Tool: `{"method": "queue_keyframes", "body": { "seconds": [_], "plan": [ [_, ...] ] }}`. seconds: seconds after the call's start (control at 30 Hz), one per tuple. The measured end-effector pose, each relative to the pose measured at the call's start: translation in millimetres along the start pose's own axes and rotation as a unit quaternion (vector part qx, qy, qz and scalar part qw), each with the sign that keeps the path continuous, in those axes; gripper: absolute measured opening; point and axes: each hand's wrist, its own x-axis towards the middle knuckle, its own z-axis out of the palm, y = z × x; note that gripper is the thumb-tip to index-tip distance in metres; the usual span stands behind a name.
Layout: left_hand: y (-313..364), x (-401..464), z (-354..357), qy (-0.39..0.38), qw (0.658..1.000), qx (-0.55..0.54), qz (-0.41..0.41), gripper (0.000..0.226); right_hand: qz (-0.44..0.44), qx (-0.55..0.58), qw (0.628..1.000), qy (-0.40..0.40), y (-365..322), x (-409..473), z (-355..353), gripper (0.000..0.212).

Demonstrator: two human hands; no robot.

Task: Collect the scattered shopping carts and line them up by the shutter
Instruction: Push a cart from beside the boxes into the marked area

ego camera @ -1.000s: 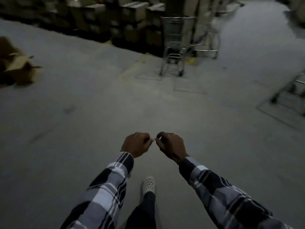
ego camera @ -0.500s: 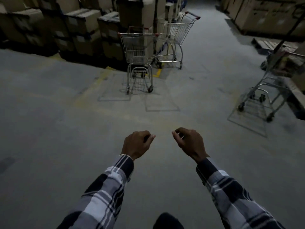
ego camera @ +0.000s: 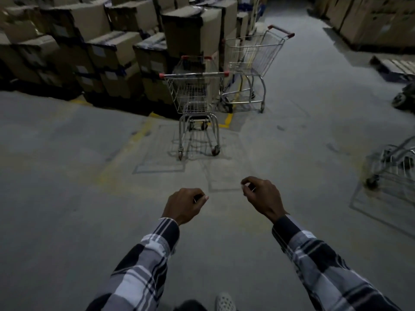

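**Carts Stood Scattered on a Dim Warehouse Floor**

A grey concrete floor (ego camera: 67,198) with worn yellow painted lines (ego camera: 134,140) filled most of the head view. Stacks of brown cardboard boxes (ego camera: 107,48) rose along the far left edge of it, and more brown cartons (ego camera: 370,19) lined the far right. A wooden pallet (ego camera: 393,66) lay on the floor at the right, below those cartons.

Straight ahead stood a silver wire shopping cart with red handle caps (ego camera: 195,95), its handle bar facing the person, just beside the box stacks. A second silver wire shopping cart with a red handle (ego camera: 251,61) stood close behind and to the right of it, turned at an angle. The lower frame and wheels of a third metal shopping cart (ego camera: 390,164) showed at the right edge, well apart from the other two. No shutter could be made out in the view.

Two arms in black, grey and white plaid sleeves (ego camera: 143,261) reached forward over the floor. The left hand (ego camera: 183,205) and the right hand (ego camera: 262,196) hung apart from each other, each with fingers curled in and holding nothing, well short of the nearest cart. A pale perforated clog (ego camera: 224,303) showed at the bottom edge between the arms.
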Motion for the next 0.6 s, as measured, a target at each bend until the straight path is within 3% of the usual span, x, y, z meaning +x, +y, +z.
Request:
{"method": "queue_keyframes", "body": {
  "seconds": [0.17, 0.37, 0.6],
  "plan": [
    [-65, 132, -19, 0.028, 0.999, -0.016, -0.026, 0.033, -0.020, -0.044, 0.998, -0.043, -10, 174, 20, 0.012],
    [-171, 325, -49, 0.058, 0.997, -0.027, -0.036, 0.028, -0.036, -0.050, 0.998, -0.015, -45, 382, 72, 0.011],
    [-257, 543, -113, 0.039, 0.999, 0.003, -0.008, 0.032, -0.022, -0.053, 0.998, 0.025, -95, 586, 101, 0.013]
  ]
}}
